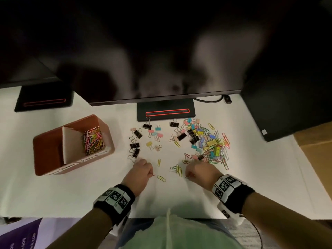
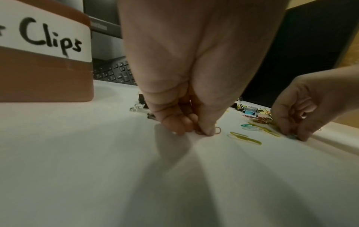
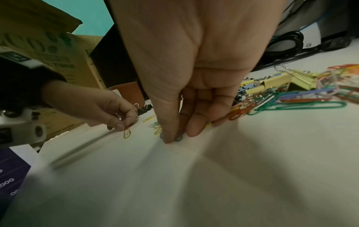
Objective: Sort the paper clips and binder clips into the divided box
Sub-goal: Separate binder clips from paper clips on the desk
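A brown divided box point(image 1: 45, 141) stands at the left; its right compartment holds several coloured paper clips point(image 1: 93, 140), its left compartment looks empty. My left hand point(image 1: 142, 170) pinches a red paper clip point(image 1: 153, 174) against the white desk. My right hand point(image 1: 198, 170) pinches a small bluish paper clip point(image 3: 177, 138) at the desk surface. Loose yellow paper clips point(image 1: 161, 178) lie between the hands. Black binder clips point(image 1: 134, 145) sit above the left hand. A mixed heap of paper clips and binder clips point(image 1: 208, 142) lies above the right hand.
A monitor stand point(image 1: 166, 112) sits behind the clips, a second stand point(image 1: 44, 101) at the far left. A black computer case point(image 1: 287, 105) and a cardboard box point(image 1: 316, 146) stand at the right. A keyboard point(image 2: 114, 73) lies beyond the box.
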Demonstrator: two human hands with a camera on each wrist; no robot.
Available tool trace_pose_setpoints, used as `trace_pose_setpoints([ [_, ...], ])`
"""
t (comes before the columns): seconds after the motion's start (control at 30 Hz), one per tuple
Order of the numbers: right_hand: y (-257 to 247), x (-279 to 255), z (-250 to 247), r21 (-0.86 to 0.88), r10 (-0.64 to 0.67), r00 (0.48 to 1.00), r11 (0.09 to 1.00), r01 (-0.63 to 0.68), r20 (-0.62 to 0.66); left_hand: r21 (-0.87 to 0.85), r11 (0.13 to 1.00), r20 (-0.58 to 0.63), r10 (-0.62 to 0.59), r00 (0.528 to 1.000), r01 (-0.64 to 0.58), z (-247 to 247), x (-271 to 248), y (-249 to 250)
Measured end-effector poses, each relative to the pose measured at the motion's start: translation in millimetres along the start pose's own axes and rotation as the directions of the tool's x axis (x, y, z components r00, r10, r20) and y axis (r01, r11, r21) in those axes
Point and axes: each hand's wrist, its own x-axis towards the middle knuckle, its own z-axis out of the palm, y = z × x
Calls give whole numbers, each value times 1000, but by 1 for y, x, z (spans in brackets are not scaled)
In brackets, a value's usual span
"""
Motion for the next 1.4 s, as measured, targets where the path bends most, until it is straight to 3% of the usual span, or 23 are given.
trace_pose_setpoints([
  [0.17,2,4,-6,-2,-63,998,998,63,-20,-21,981,59,192,980,-191,-5,-1,6],
  [0.23,3,5,-11,13,-47,996,999,48,-74,-43,976,71,216,974,-213,-3,-4,12],
  [0.37,1,12,-13,-55,-30,984,998,20,-174,18,985,85,169,982,-171,9,-4,16],
  [0.6,-6,34,-20,-72,-20,986,997,8,-167,-11,994,-32,110,993,-110,15,7,18],
  [0.77,-8,42,-29,-46,31,997,998,-35,-74,-26,995,-38,97,995,-98,12,8,18],
  [0.9,-11,46,-33,-137,30,999,990,-27,20,-175,984,-170,-63,983,32,7,9,15],
  [1.03,-11,45,-35,-194,-30,999,980,36,34,-261,951,-149,-212,966,168,5,18,20],
  [1.17,-7,34,-35,-87,-171,985,981,173,30,-186,975,-197,-162,967,125,5,26,22],
  [1.23,-10,30,-30,-116,-225,974,967,228,41,-163,982,-201,-131,971,99,5,28,20],
  [1.4,-18,36,-12,-207,-234,969,947,244,72,-104,993,-157,-74,985,58,0,29,21],
])
